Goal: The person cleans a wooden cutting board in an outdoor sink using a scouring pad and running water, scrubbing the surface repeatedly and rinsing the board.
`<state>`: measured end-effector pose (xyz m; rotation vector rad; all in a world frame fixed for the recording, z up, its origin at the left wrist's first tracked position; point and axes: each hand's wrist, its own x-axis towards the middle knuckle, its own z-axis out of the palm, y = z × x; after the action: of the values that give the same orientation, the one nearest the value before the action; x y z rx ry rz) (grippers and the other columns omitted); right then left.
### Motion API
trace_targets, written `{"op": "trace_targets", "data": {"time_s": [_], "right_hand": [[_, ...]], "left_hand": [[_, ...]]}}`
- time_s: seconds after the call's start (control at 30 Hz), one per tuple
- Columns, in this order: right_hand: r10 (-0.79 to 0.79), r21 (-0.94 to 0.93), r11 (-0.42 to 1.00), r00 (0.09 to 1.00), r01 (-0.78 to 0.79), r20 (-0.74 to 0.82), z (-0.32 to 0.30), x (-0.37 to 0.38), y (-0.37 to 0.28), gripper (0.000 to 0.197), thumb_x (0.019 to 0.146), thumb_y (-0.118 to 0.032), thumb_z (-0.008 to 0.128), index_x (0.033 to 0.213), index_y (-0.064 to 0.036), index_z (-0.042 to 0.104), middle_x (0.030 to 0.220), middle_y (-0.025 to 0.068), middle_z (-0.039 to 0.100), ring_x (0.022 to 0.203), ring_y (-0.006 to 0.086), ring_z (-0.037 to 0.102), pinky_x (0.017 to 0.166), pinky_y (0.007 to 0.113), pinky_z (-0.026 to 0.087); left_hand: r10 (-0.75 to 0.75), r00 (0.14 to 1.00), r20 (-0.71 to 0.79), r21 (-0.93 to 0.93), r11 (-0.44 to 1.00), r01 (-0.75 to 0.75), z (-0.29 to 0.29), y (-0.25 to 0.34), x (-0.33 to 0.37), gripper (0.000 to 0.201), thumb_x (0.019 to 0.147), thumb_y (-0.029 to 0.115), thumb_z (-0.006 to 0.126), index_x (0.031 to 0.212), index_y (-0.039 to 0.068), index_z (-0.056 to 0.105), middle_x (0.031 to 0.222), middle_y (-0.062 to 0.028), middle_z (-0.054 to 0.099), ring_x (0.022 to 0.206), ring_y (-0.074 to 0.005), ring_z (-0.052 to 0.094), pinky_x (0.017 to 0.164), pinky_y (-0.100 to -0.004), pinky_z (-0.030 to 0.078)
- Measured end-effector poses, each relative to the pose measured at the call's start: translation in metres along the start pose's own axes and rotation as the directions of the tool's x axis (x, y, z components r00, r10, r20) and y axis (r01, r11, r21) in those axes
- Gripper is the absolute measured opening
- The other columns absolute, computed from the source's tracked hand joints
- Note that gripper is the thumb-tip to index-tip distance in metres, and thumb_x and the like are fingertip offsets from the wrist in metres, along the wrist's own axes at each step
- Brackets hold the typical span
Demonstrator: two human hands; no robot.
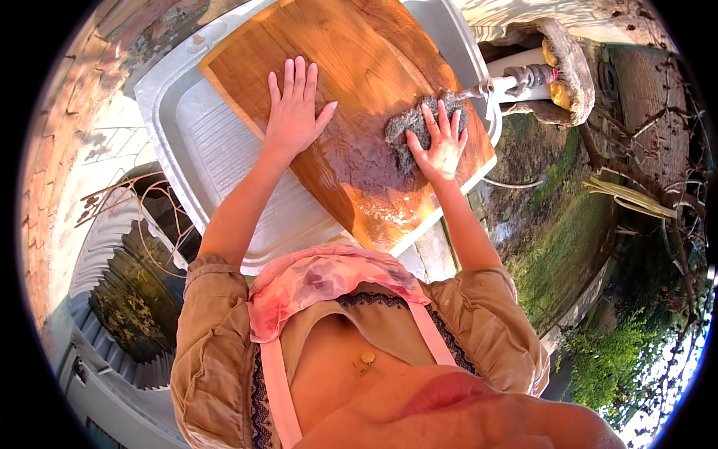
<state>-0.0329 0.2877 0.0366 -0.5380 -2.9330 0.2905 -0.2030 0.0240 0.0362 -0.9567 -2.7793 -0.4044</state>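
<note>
A wide wooden board [340, 56] lies slanted across a pale sink [187, 153], with water spread over its lower right part. Flat on the board's left side rests my left hand [292, 112], fingers stretched and nothing in it. My right hand [441, 147] presses a grey scouring pad of wiry steel wool [410, 127] against the wet wood, near the right edge. Just above that hand is the spout of a metal tap [479, 90]. Part of the pad is hidden under my fingers.
The tap joins a white pipe [516, 63] that comes out of a hollow stone-like block [576, 82] at the right. Mossy ground [542, 224] and bare branches [651, 172] lie farther right. A brick wall [52, 165] and corrugated sheeting [97, 277] are at the left.
</note>
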Motion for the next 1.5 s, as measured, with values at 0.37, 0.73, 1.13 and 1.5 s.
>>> {"op": "trace_targets", "data": {"time_s": [0.37,0.73,1.13,1.5], "right_hand": [[-0.450,0.026,0.893,0.893,0.450,0.001,0.049,0.129,-0.113,0.067,0.090,-0.060,0.058,0.152,-0.0354,0.045,0.160,0.0028,0.040,0.151,0.0330,0.028,0.120,0.064,0.013],[-0.233,-0.082,0.971,0.966,0.224,-0.116,0.062,0.275,-0.133,0.072,0.090,-0.068,0.053,0.152,-0.0312,0.046,0.162,0.0012,0.037,0.152,0.0313,0.028,0.120,0.064,0.012],[-0.187,-0.049,0.981,0.981,0.185,-0.040,0.033,0.180,-0.092,0.068,0.092,-0.069,0.053,0.153,-0.0418,0.040,0.165,0.0000,0.033,0.153,0.0356,0.024,0.119,0.066,0.013],[-0.631,0.106,0.775,0.769,0.623,0.099,0.029,0.077,-0.126,0.043,0.098,-0.053,0.052,0.140,-0.0450,0.057,0.160,-0.0042,0.041,0.149,0.0310,0.033,0.120,0.063,0.016]], "left_hand": [[-0.167,0.981,-0.095,-0.227,0.963,0.142,0.005,-0.011,-0.005,0.067,0.099,0.019,0.046,0.156,-0.007,0.020,0.164,-0.0284,0.017,0.154,-0.0418,0.014,0.124,-0.0557,0.008],[-0.114,0.990,-0.077,-0.344,0.936,0.081,-0.002,-0.005,0.009,0.082,0.099,0.038,0.055,0.157,-0.007,0.017,0.164,-0.0283,0.016,0.155,-0.0411,0.011,0.124,-0.0570,0.005],[-0.214,0.958,-0.190,-0.545,0.835,0.078,-0.012,-0.011,0.002,0.087,0.101,0.046,0.055,0.159,-0.004,0.014,0.166,-0.0254,0.014,0.155,-0.0412,0.008,0.124,-0.0547,0.003],[-0.560,0.805,-0.194,-0.765,0.600,0.233,-0.014,-0.041,-0.085,0.075,0.100,0.027,0.059,0.157,-0.004,0.022,0.166,-0.0268,0.016,0.155,-0.0404,0.010,0.124,-0.0497,0.008]]}}
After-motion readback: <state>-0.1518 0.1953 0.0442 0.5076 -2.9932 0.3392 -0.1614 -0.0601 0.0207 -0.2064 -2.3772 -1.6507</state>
